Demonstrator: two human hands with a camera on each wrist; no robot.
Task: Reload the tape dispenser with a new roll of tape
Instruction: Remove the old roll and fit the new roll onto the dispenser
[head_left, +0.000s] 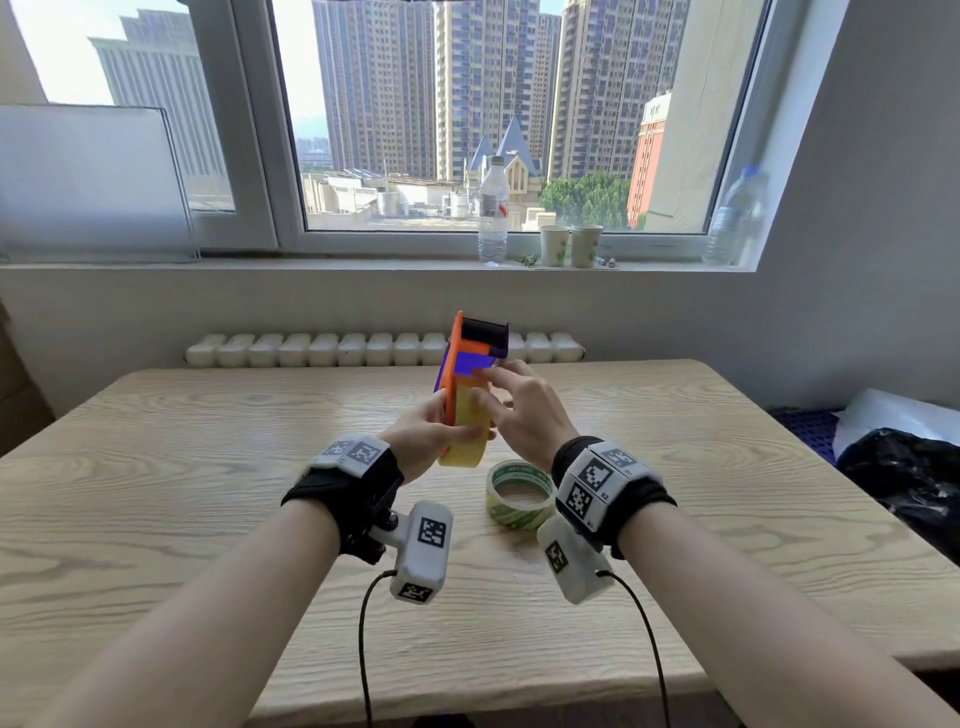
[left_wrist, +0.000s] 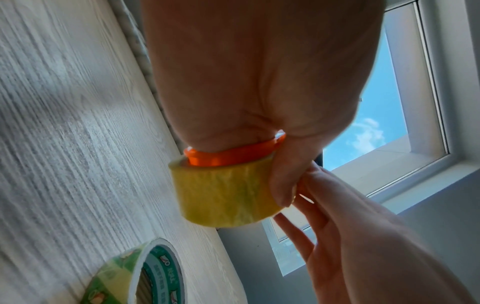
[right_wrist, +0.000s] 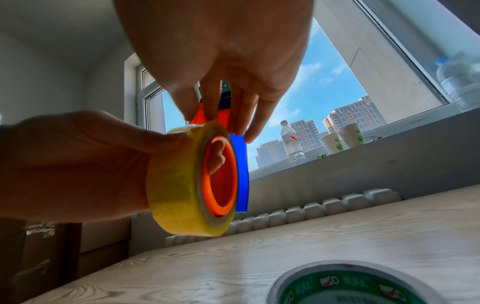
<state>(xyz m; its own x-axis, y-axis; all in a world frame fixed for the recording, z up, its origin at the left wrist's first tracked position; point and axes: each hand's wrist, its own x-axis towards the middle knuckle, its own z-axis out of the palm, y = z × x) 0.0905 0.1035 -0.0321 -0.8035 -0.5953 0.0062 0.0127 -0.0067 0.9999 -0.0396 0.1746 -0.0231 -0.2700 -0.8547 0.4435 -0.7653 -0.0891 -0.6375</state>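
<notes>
Pale wood-grain table (head_left: 208, 493) below a wide window; all positions are given relative to this table.

1. Orange-and-blue plastic hand-held tape dispenser (head_left: 470, 358): held in the air above the table's middle, standing roughly on end, black roller end uppermost.
2. Yellow translucent roll of packing tape (head_left: 465, 431): seated on the dispenser's orange hub, well clear of the table top.
3. Left hand (head_left: 431, 431): fingers curled round the yellow roll and the dispenser frame, with a fingertip showing through the hub in the right wrist view.
4. Right hand (head_left: 519, 410): fingers nearly straight, tips resting at the roll's upper edge and the blue side plate (right_wrist: 240, 174). Whether they pinch a tape end cannot be told.
5. Green-printed roll with a white core (head_left: 519, 493): lying flat on the table, beneath the right wrist.

Risks, as judged:
- The loose tape end may stick back to the roll or to the fingers, because the film is clear and hard to find.
- Tape threaded adhesive-side wrong would fail to feed at the roller.
- The roll could slide off the hub if the left grip relaxes while the right hand pulls.
</notes>
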